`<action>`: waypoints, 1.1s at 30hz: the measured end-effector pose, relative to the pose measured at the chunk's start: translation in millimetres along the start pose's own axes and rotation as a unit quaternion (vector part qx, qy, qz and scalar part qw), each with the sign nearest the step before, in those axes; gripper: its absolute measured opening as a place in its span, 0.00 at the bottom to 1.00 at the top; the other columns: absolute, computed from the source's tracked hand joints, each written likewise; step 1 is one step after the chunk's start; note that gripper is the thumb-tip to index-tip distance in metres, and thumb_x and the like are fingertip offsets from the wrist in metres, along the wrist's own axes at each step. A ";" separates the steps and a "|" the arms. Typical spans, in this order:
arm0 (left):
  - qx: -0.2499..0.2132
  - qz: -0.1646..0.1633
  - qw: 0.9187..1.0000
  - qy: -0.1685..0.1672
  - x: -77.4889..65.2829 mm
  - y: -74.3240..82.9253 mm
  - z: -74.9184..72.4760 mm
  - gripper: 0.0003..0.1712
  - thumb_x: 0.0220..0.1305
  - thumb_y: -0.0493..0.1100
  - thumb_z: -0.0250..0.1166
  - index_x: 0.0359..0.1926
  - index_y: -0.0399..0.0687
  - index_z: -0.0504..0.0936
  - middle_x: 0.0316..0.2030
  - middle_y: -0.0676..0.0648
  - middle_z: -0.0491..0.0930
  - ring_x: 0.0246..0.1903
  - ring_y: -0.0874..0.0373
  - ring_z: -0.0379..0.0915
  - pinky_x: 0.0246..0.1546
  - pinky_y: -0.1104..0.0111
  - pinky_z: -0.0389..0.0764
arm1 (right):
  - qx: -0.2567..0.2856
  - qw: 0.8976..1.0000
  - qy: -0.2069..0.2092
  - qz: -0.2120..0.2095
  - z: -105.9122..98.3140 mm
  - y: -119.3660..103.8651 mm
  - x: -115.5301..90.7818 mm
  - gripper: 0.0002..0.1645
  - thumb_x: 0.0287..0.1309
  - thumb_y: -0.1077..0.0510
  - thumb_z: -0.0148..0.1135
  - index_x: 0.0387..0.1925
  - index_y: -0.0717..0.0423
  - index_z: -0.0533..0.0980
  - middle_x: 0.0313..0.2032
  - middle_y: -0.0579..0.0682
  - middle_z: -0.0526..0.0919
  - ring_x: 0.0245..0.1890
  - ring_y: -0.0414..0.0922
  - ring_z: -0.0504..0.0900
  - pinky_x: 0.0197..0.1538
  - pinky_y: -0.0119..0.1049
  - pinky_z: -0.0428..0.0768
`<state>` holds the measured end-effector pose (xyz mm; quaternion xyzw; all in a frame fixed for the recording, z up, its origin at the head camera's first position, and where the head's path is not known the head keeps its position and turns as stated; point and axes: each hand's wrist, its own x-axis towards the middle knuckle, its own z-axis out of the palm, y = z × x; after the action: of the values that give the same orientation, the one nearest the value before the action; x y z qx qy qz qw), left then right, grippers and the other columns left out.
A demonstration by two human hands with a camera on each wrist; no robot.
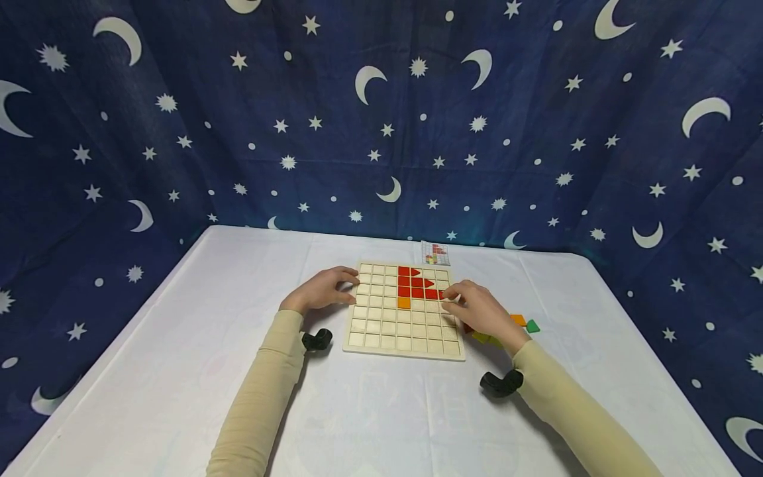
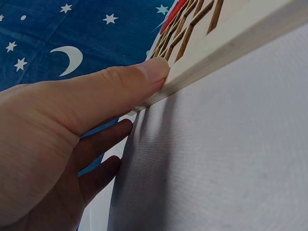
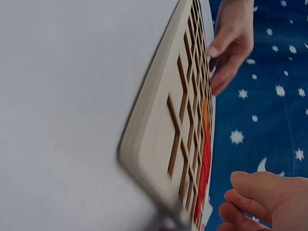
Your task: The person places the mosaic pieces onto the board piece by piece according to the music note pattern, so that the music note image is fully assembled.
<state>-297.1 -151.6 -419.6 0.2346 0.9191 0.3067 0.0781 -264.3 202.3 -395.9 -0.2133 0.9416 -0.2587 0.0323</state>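
Observation:
A pale wooden grid board lies flat on the white table. Set in its upper squares are rows of red pieces, squares with pointed ends at the right, and one orange square below them. My left hand steadies the board's left edge; in the left wrist view its thumb rests on the rim, the other fingers loose. At the right side, my right hand has fingertips right at the end of the third red row, finger and thumb apart.
Beside the board, partly under the right hand, lie loose yellow pieces, an orange piece and a green piece. A printed pattern card lies behind the board. A dark blue star-and-moon cloth hangs around the table.

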 end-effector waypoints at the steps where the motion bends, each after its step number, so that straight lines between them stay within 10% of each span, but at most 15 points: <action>1: 0.001 0.001 1.000 0.000 0.0 -0.2 0.1 0.28 0.58 0.45 0.72 0.58 0.38 0.79 0.66 0.41 0.68 0.69 0.44 0.58 0.70 0.55 0.59 | -0.002 1.000 0.002 0.006 -2.7 3.4 -3.3 0.16 0.64 0.53 0.63 0.49 0.58 0.81 0.47 0.53 0.80 0.40 0.47 0.77 0.42 0.41 0.79; 33: 0.007 0.011 1.000 0.002 -0.6 -1.3 0.2 0.27 0.59 0.45 0.72 0.57 0.38 0.79 0.66 0.40 0.68 0.69 0.43 0.59 0.70 0.55 0.59 | -0.048 0.992 -0.024 0.116 -34.6 59.5 -39.5 0.25 0.60 0.56 0.66 0.53 0.69 0.77 0.47 0.63 0.79 0.41 0.53 0.77 0.44 0.47 0.83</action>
<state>-297.1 -152.7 -420.5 0.2449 0.9187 0.3016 0.0708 -257.4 281.3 -397.8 -0.1100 0.9702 -0.2028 0.0746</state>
